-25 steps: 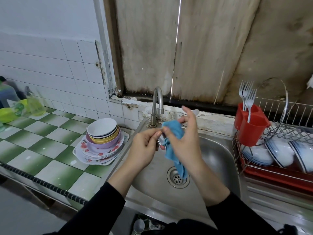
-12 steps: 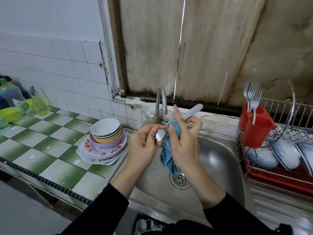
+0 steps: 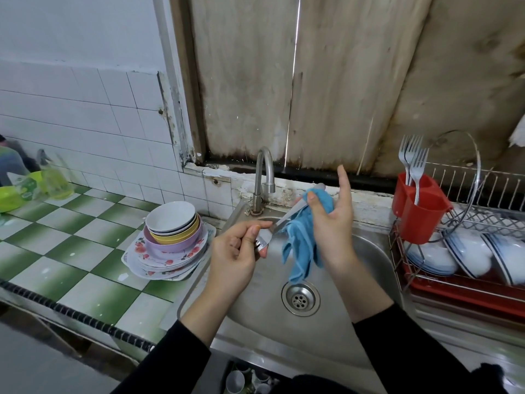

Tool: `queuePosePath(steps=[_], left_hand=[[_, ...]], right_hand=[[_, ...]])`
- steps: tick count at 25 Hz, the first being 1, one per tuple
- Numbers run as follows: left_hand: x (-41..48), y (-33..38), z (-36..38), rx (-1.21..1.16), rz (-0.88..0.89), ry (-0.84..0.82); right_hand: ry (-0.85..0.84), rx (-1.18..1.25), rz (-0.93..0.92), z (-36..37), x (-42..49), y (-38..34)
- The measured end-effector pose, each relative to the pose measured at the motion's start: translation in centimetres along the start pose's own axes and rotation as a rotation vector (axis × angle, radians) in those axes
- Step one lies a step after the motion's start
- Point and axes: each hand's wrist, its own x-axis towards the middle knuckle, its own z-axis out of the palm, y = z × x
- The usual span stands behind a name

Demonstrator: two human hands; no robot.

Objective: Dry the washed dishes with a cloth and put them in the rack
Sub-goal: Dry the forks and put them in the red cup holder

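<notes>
Left hand (image 3: 235, 251) pinches the head of what seems a fork (image 3: 279, 223); its handle slants up-right into the blue cloth (image 3: 304, 243) gripped by the right hand (image 3: 332, 223); red cutlery holder (image 3: 417, 220) lies nearer that hand.

I can't see the middle of the fork (image 3: 279, 223) handle under the cloth (image 3: 304, 243); the rack (image 3: 488, 220) runs off my right edge.

Lighting: soft, even, fairly dim; bright slit between boards (image 3: 250, 81) above tap (image 3: 264, 172). Glare: sink basin (image 3: 366, 251) below tap. Distortion: tile lines bow left of tap.
</notes>
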Motion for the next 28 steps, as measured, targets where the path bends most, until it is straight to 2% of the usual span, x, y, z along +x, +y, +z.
queuePosePath(steps=[7,11,16,20,24,28], left_hand=[[0.0,-0.4,-0.3,0.015,0.021,0.015],[0.0,-1.5,-0.7,0.128,0.077,-0.064],[0.6,-2.0,-0.2,0.277,-0.072,-0.236],[1.8,-0.1,1.9,0.313,-0.09,-0.199],[3.4,1.0,2.9,0.406,-0.067,-0.185],[3.0,1.0,3.5,0.401,-0.069,-0.227]], right_hand=[[-0.178,0.144,0.124,0.0,-1.1,-0.4],[-0.011,0.187,0.168,-1.2,0.8,-1.8],[-0.036,0.027,-0.052,-1.8,1.0,-2.1],[-0.096,-0.12,-0.217,-1.7,0.9,-2.5],[-0.204,-0.168,-0.258,-1.4,0.5,-2.9],[-0.112,-0.027,-0.11,-2.4,0.7,-3.2]])
